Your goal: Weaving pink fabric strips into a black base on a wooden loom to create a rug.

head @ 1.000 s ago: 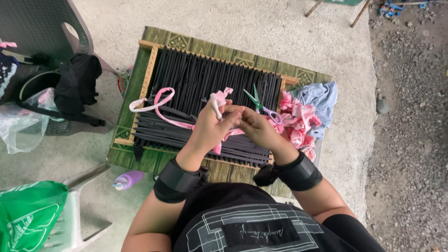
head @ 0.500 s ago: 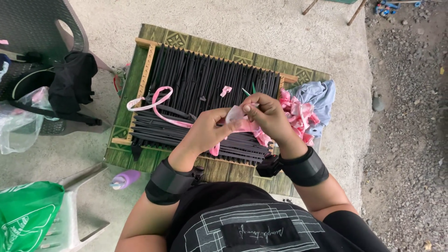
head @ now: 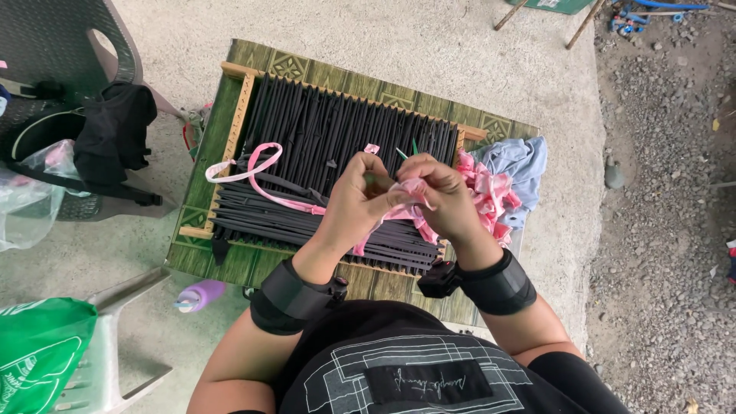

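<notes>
Head view, looking straight down. Left hand [head: 356, 201] and right hand [head: 445, 198] meet over the middle of the work, both pinched closed on one pink strip [head: 402, 201] held between them; fingertips overlap, so I cannot tell exactly how the strip is folded or knotted there. A tail of the same strip hangs below the left hand toward the near edge.

Just under the hands lies a stack of black slats [head: 322, 146] set in a wooden frame [head: 238, 115], which rests on a green mat [head: 201, 230] on the concrete floor.

Done so far, judging by the layout: one long pink ribbon [head: 257, 172] already lies looped across the left half of the slats. Left to do: a pile of pink pieces [head: 489, 195] sits unused at the right edge of the frame, touching a blue cloth [head: 517, 165]. Most slats show no pink, so the work looks early.

A green-handled tool, probably scissors [head: 406, 149], pokes out just beyond the hands. Purple bottle [head: 199, 295] lies near the left wrist.
</notes>
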